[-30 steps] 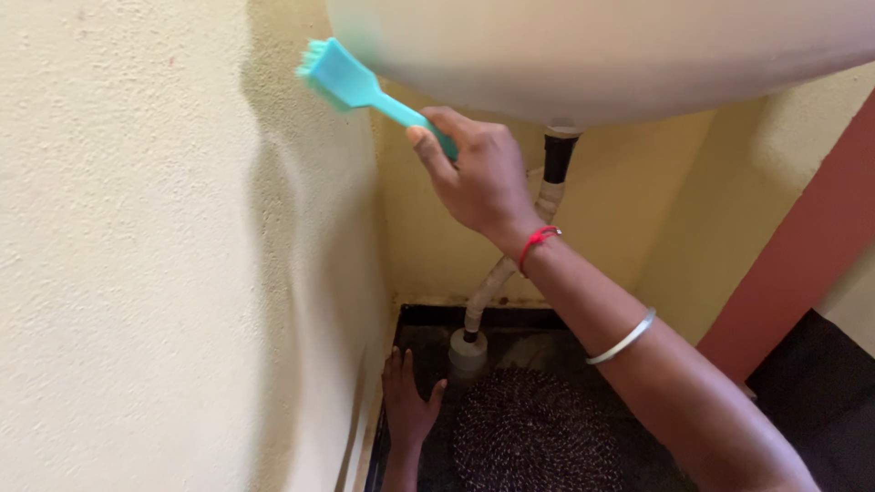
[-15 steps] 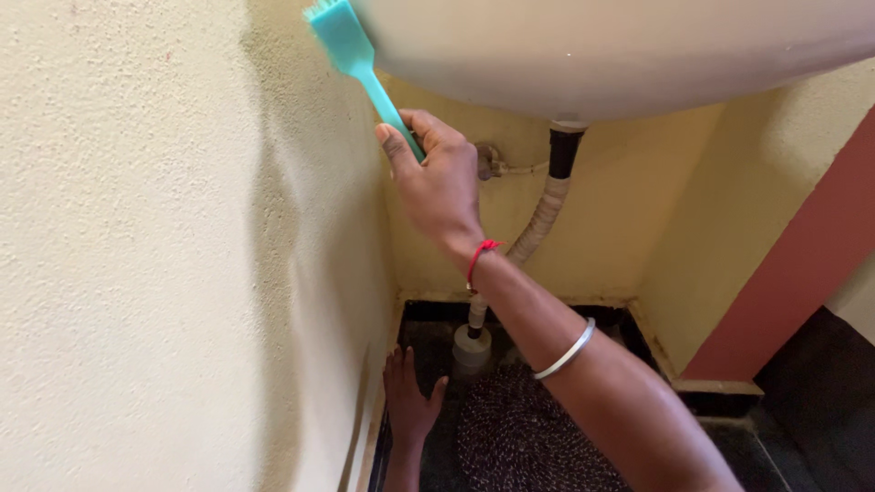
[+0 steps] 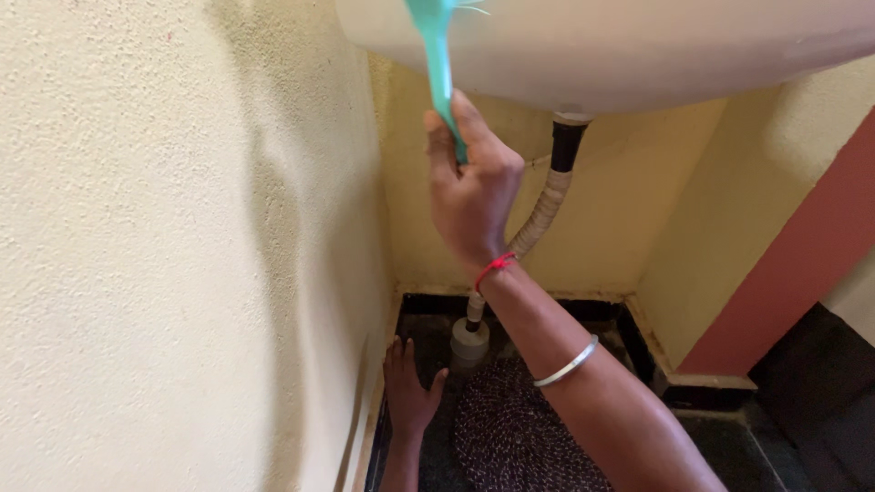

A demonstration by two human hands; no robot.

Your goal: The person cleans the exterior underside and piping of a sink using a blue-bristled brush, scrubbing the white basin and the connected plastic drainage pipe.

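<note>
On the left is a bumpy yellow wall (image 3: 164, 246), and it stands very close, so an elbow could bump it. Low down, the left hand (image 3: 410, 392) lies flat and wide open on the dark floor (image 3: 428, 456), holding nothing, just beside the wall. It props the person up, and if the floor is wet it could slip. Next comes the right hand (image 3: 469, 187), shut tight around the handle of a teal brush (image 3: 439, 64). The brush points up, and its bristles touch the underside of the white sink (image 3: 638, 46). Dirty drops could fall down on the arm or face. If the hand swings too far right, it could knock the wrapped drain pipe (image 3: 547, 205) just behind it and maybe shake it loose. The woven mat (image 3: 519, 437) could slide too.
</note>
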